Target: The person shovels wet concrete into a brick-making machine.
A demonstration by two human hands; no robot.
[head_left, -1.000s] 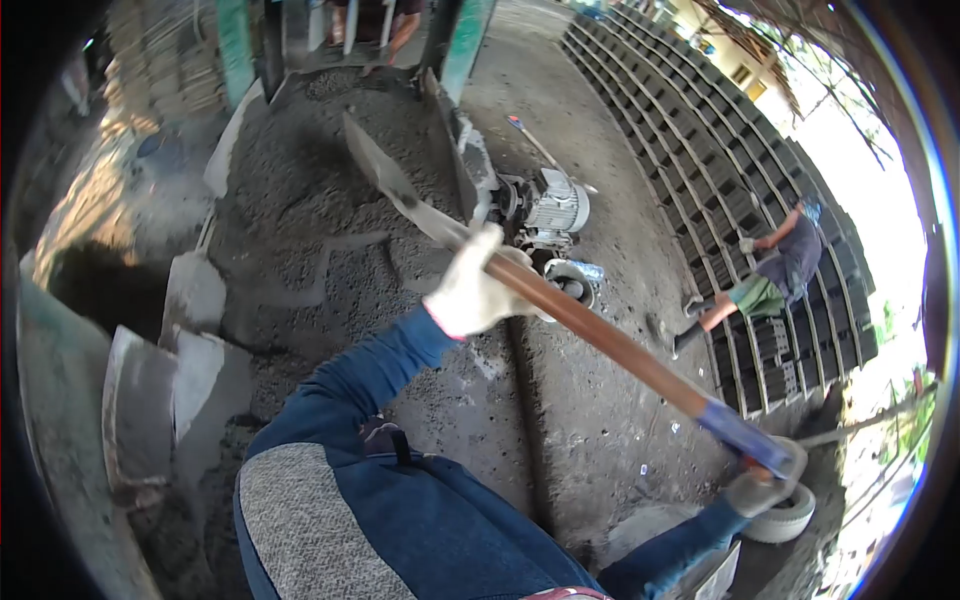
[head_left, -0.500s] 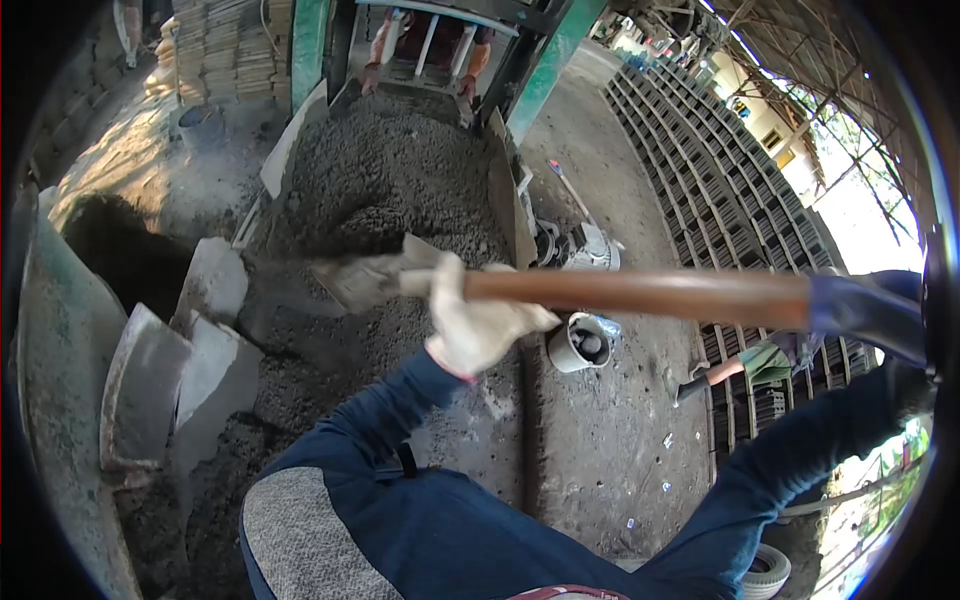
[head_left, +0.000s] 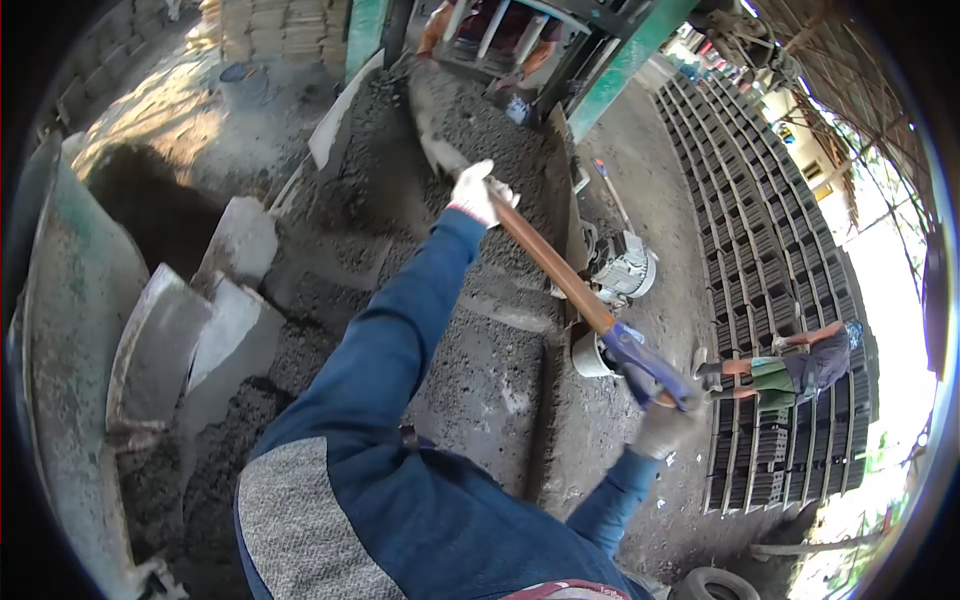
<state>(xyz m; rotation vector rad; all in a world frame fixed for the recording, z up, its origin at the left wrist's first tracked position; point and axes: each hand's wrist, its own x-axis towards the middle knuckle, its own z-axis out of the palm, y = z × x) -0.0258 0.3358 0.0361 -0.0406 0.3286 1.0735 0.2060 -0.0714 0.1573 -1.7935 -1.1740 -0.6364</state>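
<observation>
I hold a shovel point(head_left: 558, 268) with a brown wooden shaft and a blue grip. My left hand point(head_left: 482, 192), in a pale glove, is closed round the shaft close to the blade. Lower right, my right hand point(head_left: 665, 428), also gloved, is closed on the blue grip. The blade point(head_left: 432, 125) is smeared by motion and points away from me, over a heap of dark grey, crumbly mix point(head_left: 375, 125). This heap fills the far end of a trough, below the green-framed machine.
Another person's hand point(head_left: 515, 80) is at the trough's far end. Metal sheets point(head_left: 160, 350) lean on the left. To the right are a motor point(head_left: 622, 265), a white bucket point(head_left: 590, 357), stacked blocks on racks point(head_left: 770, 200) and a person point(head_left: 815, 365) by them. A tyre point(head_left: 715, 585) lies low right.
The shovel has swung from lying crosswise to pointing away, its blade moving forward to the far heap. My left hand has reached forward; my right hand has come inward from the far right edge.
</observation>
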